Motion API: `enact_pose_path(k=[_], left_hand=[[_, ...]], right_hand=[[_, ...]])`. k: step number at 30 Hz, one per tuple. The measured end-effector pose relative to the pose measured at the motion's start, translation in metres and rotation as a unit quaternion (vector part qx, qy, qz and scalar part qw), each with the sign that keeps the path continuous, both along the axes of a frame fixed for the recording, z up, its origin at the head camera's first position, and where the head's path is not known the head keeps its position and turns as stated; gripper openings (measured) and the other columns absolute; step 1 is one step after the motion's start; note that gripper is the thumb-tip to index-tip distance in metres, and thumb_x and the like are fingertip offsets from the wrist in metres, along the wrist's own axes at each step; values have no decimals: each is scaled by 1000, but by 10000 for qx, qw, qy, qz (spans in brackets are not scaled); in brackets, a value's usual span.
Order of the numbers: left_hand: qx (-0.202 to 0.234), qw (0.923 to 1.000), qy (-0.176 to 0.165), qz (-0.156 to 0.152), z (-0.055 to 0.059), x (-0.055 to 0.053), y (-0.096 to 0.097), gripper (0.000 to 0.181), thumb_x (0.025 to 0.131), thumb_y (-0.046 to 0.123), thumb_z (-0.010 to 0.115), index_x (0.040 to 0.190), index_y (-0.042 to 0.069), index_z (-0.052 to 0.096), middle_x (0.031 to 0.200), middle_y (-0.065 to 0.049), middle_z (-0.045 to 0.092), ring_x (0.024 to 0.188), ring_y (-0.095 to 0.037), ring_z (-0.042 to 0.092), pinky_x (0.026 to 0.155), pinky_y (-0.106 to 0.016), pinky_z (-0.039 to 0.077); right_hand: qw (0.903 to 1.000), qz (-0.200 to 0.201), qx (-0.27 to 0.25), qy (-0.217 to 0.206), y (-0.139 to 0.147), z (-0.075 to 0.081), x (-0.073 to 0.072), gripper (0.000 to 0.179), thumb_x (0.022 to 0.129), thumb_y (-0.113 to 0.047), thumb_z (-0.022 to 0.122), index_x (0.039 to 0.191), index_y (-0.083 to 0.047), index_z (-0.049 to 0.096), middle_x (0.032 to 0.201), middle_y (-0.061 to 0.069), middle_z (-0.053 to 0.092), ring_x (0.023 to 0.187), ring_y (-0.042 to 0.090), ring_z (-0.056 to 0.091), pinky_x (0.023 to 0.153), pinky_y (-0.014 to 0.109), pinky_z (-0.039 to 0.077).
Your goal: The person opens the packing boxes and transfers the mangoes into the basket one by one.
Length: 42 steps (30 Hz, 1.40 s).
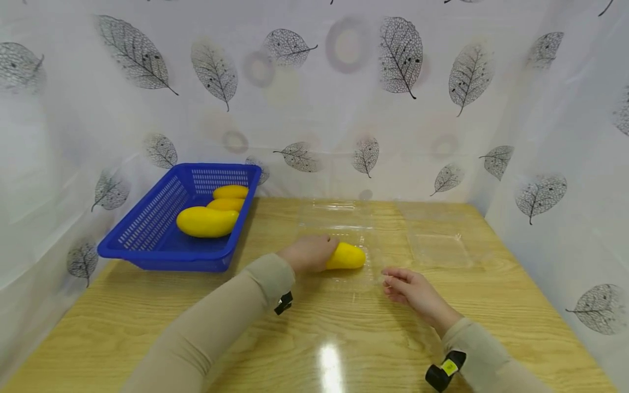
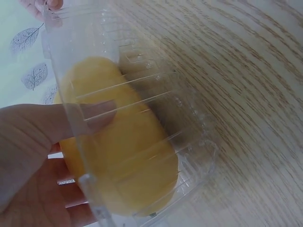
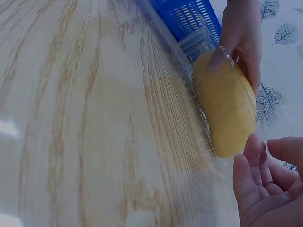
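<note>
A yellow mango (image 1: 346, 256) lies in a clear plastic clamshell box (image 2: 137, 94) on the table. My left hand (image 1: 312, 254) grips the mango's left end, its thumb inside the box wall and the other fingers on the far side. Beside the box's right end is my right hand (image 1: 408, 289), palm turned up and fingers loosely bent, as the right wrist view shows. Its fingertips (image 3: 240, 163) are close to the box edge; whether they touch the clear plastic I cannot tell.
At the left stands a blue plastic basket (image 1: 172, 256) with several more yellow mangoes (image 1: 208, 222) inside. Another clear box (image 1: 442, 248) lies at the right, and clear plastic (image 1: 336, 213) shows behind the middle box. Leaf-printed sheeting (image 1: 314, 120) encloses the wooden table (image 1: 275, 349).
</note>
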State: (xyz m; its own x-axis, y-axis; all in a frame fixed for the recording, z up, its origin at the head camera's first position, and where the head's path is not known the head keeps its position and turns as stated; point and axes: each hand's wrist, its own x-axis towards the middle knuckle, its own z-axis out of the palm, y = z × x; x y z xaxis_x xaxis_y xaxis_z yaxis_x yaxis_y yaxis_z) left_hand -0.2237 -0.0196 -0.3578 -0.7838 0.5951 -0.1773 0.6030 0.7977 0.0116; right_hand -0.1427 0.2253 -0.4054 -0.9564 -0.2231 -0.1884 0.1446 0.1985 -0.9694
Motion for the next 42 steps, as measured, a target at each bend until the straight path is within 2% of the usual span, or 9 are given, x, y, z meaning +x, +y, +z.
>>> enact_pose_path(k=[8,14,19,22,26,31,42], left_hand=[[-147,9999,18,-78,1,-2,0,43,92,14,57,132,10,41,119,-8,54,105,-22,55,95,-36,44],[-247,9996,159,-58,4,-2,-3,48,93,15,55,138,8,37,126,-11,51,112,-25,53,98,-38,42],[-97,9996,216,-142,9,1,-4,45,94,17,54,136,10,40,126,-10,51,113,-23,52,98,-38,42],[26,9995,233,-231,13,3,-5,45,93,16,56,134,10,40,126,-9,51,113,-22,51,99,-37,41],[53,9988,321,-376,21,6,-6,54,89,15,61,137,9,38,128,-10,50,115,-23,50,100,-36,40],[95,9986,339,-403,34,11,-7,61,87,15,65,139,9,35,130,-11,49,115,-25,50,100,-38,40],[79,9945,746,-733,57,14,-12,54,85,17,68,131,6,41,122,-11,53,109,-24,53,96,-36,43]], right_hand=[[9999,-2,108,14,0,4,1,47,99,-16,44,136,12,34,102,12,60,89,17,59,79,30,52],[9999,-64,119,6,-3,4,2,47,99,-16,45,135,12,36,101,12,60,87,16,59,79,29,52],[9999,-78,115,2,-3,4,4,46,99,-15,45,135,13,35,104,13,60,88,17,60,79,29,53],[9999,-73,127,4,-3,4,4,46,99,-15,45,135,13,36,104,13,60,88,16,60,79,29,53],[9998,-42,170,44,-4,4,3,46,99,-16,45,134,13,36,104,13,60,87,17,59,79,30,53],[9998,-3,207,77,-4,5,3,46,99,-16,44,134,13,36,104,13,60,88,17,59,79,30,52],[9997,12,245,83,-3,4,3,47,99,-17,45,135,13,36,106,14,59,88,18,59,80,31,52]])
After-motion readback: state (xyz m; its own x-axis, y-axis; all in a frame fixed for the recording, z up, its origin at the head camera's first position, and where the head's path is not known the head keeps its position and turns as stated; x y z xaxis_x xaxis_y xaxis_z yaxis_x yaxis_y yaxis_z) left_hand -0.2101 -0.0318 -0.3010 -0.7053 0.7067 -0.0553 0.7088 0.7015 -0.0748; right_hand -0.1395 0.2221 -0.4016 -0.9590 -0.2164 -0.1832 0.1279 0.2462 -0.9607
